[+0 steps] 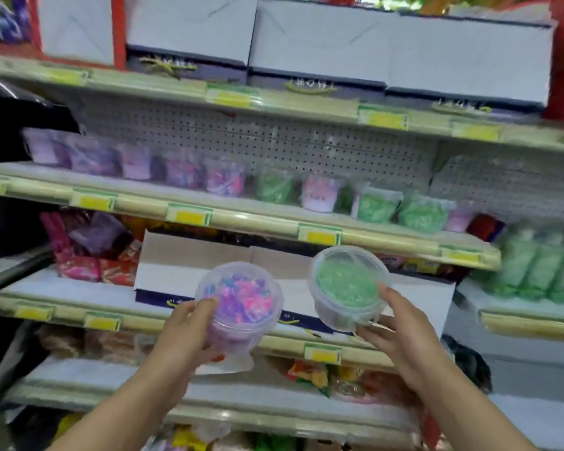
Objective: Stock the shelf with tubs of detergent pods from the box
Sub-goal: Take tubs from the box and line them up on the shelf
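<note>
The left hand (189, 330) clasps the purple-pod tub (240, 304) and the right hand (394, 327) the green-pod tub (349, 286), both raised below the shelf (241, 219); these rigid, smooth, probably light tubs are best held around the wall.

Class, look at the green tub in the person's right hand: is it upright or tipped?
Tipped. The green tub in the right hand leans so its clear lid faces the camera, showing the green pods through it.
</note>
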The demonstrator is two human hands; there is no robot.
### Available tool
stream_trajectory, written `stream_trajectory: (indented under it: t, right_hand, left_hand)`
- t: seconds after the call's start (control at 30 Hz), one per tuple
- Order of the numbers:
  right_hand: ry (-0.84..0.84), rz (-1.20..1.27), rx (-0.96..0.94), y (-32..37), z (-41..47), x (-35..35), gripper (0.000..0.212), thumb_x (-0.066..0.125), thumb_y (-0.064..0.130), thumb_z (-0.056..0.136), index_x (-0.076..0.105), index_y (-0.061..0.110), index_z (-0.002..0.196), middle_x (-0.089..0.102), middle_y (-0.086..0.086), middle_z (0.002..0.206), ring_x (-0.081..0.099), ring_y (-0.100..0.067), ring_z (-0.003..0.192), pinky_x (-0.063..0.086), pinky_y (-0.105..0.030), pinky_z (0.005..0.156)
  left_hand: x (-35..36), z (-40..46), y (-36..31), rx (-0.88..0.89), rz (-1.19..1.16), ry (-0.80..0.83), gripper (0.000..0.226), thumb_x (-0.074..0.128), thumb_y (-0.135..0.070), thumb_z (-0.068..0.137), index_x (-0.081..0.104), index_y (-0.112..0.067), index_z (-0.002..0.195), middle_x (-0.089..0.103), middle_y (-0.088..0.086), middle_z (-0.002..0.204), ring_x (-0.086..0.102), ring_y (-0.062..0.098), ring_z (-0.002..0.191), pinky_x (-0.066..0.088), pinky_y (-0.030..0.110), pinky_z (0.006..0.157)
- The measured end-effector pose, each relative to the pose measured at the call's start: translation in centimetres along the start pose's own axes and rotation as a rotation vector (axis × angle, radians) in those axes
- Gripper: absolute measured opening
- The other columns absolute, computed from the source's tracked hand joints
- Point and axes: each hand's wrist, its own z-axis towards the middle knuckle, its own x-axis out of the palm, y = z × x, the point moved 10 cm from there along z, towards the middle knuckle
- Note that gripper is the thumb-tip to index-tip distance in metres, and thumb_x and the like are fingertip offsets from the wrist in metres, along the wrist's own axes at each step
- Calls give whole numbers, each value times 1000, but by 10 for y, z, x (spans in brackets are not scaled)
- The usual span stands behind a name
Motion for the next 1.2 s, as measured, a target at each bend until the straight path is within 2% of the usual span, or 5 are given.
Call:
stream_trajectory:
  t: [0.4, 0.8, 1.0, 1.1, 1.2]
  right_hand:
    - [88, 45, -50, 91, 77, 51, 33, 53, 41, 93, 46, 17, 114, 51, 2, 96, 55, -24, 97, 52, -40, 84]
    - [73, 13, 90, 106, 144, 89, 60, 51, 50, 91, 36, 18, 139, 33, -12, 145, 51, -38, 117, 52, -43, 90]
    - [-345, -1100, -515, 149, 132, 88, 68, 53, 57, 84, 36, 9, 130, 43, -14, 126, 57, -30, 92, 45, -34, 65]
    - [-435, -1368, -838, 165, 112, 123, 54, 57, 42, 89, 39, 19, 134, 33, -13, 136, 50, -31, 111, 50, -37, 68]
    - [-383, -1401, -808, 164, 131, 143, 43, 57, 38, 90, 51, 15, 126, 32, -17, 141, 45, -37, 121, 50, -44, 81]
  left_hand:
    - [35, 51, -86, 72, 23, 10, 38, 55, -37, 92, 50, -17, 123, 63, 14, 115, 65, 27, 96, 51, 42, 90]
    - [35, 93, -116, 82, 39, -25, 34, 55, -37, 91, 51, -18, 119, 62, 14, 113, 65, 25, 87, 53, 37, 76]
    - [30, 125, -129, 87, 63, 31, 31, 53, -36, 92, 53, -18, 118, 65, 14, 111, 67, 28, 93, 54, 41, 81]
    - [29, 135, -138, 85, 73, 66, 29, 52, -35, 93, 52, -17, 115, 65, 15, 108, 66, 28, 94, 54, 38, 76]
    - [22, 147, -144, 84, 79, 83, 29, 52, -36, 93, 53, -17, 115, 65, 15, 110, 65, 29, 96, 55, 39, 76]
